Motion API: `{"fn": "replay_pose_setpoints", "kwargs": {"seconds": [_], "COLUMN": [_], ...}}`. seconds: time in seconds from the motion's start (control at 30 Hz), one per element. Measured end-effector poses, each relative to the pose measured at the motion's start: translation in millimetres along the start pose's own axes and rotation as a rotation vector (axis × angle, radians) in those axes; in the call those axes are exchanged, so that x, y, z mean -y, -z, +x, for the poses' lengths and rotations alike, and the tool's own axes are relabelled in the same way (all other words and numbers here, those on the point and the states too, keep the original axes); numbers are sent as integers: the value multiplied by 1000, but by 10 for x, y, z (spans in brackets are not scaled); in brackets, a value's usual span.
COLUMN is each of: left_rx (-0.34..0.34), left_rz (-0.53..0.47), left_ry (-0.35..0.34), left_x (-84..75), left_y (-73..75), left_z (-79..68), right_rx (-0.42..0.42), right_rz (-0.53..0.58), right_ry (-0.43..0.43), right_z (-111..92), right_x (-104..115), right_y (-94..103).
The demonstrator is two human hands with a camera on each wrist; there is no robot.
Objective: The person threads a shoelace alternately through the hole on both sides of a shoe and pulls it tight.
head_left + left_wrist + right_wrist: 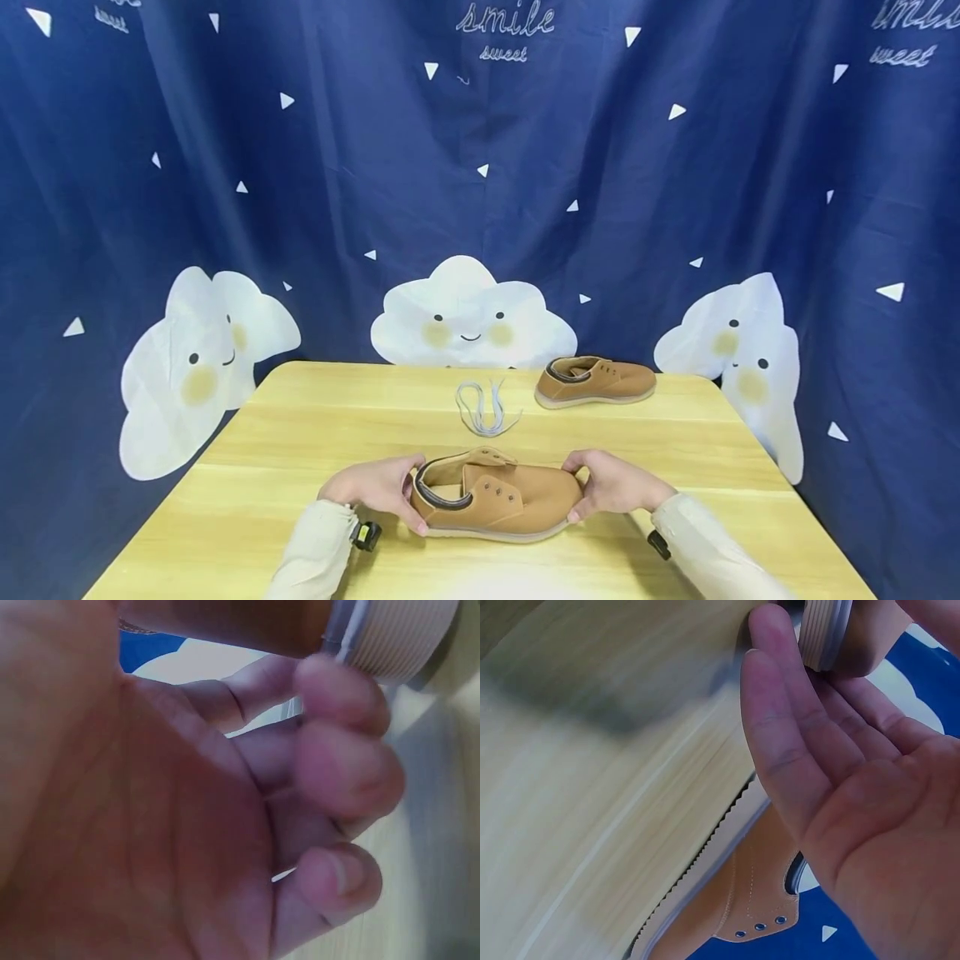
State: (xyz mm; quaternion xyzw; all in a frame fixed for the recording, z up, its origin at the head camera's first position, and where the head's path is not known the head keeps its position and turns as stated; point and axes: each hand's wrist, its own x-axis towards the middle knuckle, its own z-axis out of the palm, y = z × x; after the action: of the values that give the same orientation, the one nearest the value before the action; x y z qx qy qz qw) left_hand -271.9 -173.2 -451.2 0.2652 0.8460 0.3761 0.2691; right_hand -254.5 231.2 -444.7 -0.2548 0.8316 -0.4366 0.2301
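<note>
A tan shoe (536, 492) without laces sits between my two hands at the front of the table, its toe to the right. My left hand (382, 490) grips the heel end, with the thumb low near the sole. At the toe, my right hand (617, 483) holds the other end with thumb and fingers. In the left wrist view the shoe's ribbed sole (409, 637) shows by the curled fingertips. The right wrist view shows the toe's sole edge (825, 634) against the fingers.
A second tan shoe (600, 382) stands at the table's back right, also seen in the right wrist view. Left of it lies a looped pale grey shoelace (483, 410). Behind the wooden table (315, 417) hangs a blue curtain (487, 217) with clouds.
</note>
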Motion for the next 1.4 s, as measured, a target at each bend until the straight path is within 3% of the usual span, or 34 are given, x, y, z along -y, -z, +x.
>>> {"fn": "replay_pose_setpoints", "kwargs": {"seconds": [0.37, 0.73, 0.87, 0.97, 1.03, 1.2, 1.4], "left_rx": [11, -11, -33, -45, -25, 107, 193], "left_rz": [22, 53, 64, 66, 41, -64, -118], "left_ry": [4, 41, 52, 22, -29, -169, -228], "left_x": [57, -18, -78, -79, -42, 69, 91], "left_y": [61, 55, 61, 70, 64, 32, 29], "left_z": [28, -1, -34, -25, 13, 125, 184], "right_rx": [22, 56, 38, 0, -21, -115, -179], "right_rz": [23, 16, -153, -297, -319, -376, -460], "right_ry": [-13, -14, -7, 17, 42, 97, 68], "right_z": [31, 59, 43, 70, 136, 468, 901], "right_x": [23, 51, 113, 166, 204, 279, 321], "right_y": [-3, 59, 121, 215, 288, 427, 420]}}
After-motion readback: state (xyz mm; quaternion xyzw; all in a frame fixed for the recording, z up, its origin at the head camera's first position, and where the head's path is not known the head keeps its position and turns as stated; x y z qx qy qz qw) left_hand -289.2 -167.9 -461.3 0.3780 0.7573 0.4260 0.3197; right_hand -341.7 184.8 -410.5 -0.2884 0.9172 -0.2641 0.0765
